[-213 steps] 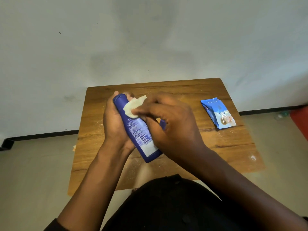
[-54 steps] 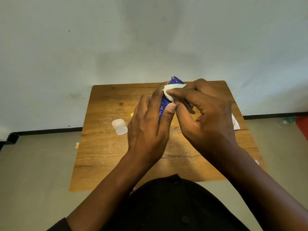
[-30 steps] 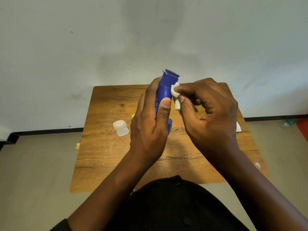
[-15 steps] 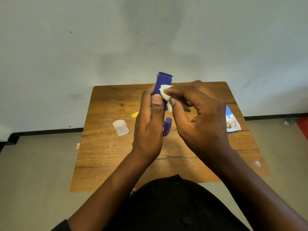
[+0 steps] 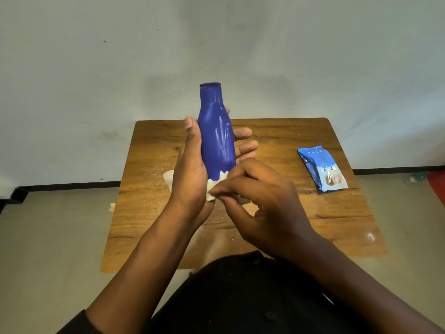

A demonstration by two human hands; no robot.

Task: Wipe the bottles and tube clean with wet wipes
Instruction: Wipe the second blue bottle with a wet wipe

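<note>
Blue bottle [image 5: 216,136] upright mid-frame, cradled in my left hand [image 5: 192,169], fingers curled behind. Right hand [image 5: 260,198] pinches wet wipe [image 5: 216,186] at base. I'd rotate bottle, wipe upward.

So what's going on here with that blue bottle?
A person is cleaning a blue bottle over a wooden table. The left hand holds it upright, while the right hand pinches a white wet wipe against its lower end. A blue pack of wipes lies on the table's right side.

Glossy blue plastic bottle [image 5: 216,138], grainy wood table [image 5: 320,213], shiny, probably plastic, wipes pack [image 5: 322,168]
</note>
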